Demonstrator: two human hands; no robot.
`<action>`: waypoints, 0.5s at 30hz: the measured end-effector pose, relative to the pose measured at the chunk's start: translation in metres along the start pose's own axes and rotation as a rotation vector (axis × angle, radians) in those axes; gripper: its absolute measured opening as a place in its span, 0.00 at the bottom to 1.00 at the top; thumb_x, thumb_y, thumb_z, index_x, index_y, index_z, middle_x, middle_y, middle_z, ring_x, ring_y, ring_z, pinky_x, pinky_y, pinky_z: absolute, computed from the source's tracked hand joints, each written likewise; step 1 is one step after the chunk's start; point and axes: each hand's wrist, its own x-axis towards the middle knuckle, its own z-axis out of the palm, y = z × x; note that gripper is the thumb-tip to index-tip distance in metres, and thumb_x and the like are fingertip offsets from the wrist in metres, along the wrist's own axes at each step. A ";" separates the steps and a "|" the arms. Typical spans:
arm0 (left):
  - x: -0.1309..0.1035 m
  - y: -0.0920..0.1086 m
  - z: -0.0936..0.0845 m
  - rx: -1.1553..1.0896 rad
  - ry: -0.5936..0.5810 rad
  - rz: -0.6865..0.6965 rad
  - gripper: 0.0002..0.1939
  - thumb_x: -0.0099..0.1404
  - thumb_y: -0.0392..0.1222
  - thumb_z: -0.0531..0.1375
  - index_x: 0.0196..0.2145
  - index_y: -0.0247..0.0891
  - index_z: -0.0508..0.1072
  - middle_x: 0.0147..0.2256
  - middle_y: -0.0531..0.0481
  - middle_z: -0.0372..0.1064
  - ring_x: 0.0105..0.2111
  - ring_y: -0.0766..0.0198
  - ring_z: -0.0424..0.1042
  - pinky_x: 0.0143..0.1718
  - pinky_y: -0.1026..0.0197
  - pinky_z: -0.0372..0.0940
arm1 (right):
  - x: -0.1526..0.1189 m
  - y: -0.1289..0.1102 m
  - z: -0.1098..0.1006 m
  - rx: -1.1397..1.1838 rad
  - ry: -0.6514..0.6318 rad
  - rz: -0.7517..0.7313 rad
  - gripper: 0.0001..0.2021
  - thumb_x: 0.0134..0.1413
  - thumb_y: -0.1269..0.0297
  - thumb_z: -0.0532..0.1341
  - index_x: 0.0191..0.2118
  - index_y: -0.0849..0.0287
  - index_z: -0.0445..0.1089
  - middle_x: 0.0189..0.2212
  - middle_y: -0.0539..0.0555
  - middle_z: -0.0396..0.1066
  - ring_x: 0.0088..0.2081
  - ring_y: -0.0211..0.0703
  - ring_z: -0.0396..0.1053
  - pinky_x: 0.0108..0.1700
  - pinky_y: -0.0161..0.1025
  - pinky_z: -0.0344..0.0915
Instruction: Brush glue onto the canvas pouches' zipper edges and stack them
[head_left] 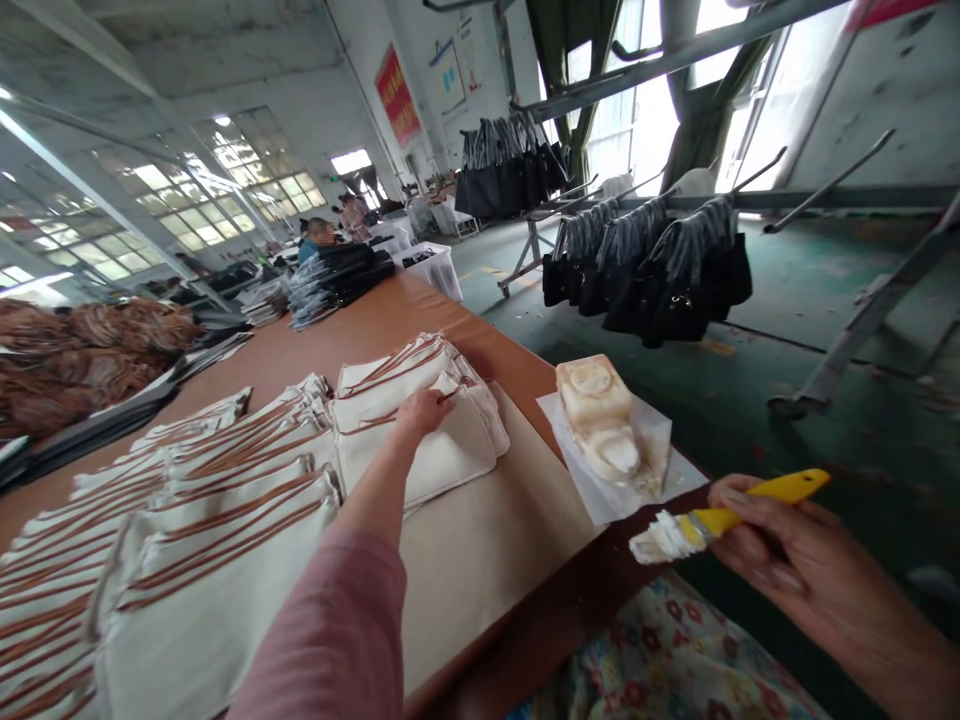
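Note:
My right hand (787, 550) grips a paintbrush (731, 510) by its yellow handle. Thick white paste coats the bristles, which point left over the table's edge. My left hand (424, 411) reaches out to a stack of cream fabric pieces (442, 450) with brown trim, its fingers closed at the upper edge of the top piece; the fingertips are partly hidden. Between the hands, near the table edge, a paste-crusted plastic container (596, 395) lies on a white sheet (559, 435), with white paste at its near opening.
More cream pieces with brown strips (217, 560) overlap in rows at left. Brown board (495, 560) lies before me. Brown bundles (97, 350) and black bags (352, 275) sit farther back. Racks hold black handbags (660, 280) at right. A person (319, 235) is in the distance.

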 end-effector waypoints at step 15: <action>-0.221 0.098 -0.005 -0.800 -0.461 0.221 0.20 0.58 0.49 0.64 0.45 0.37 0.81 0.39 0.50 0.79 0.34 0.61 0.74 0.36 0.64 0.65 | -0.002 -0.020 0.066 -0.285 -0.306 -0.547 0.07 0.59 0.61 0.65 0.34 0.58 0.71 0.16 0.44 0.61 0.19 0.35 0.57 0.23 0.34 0.55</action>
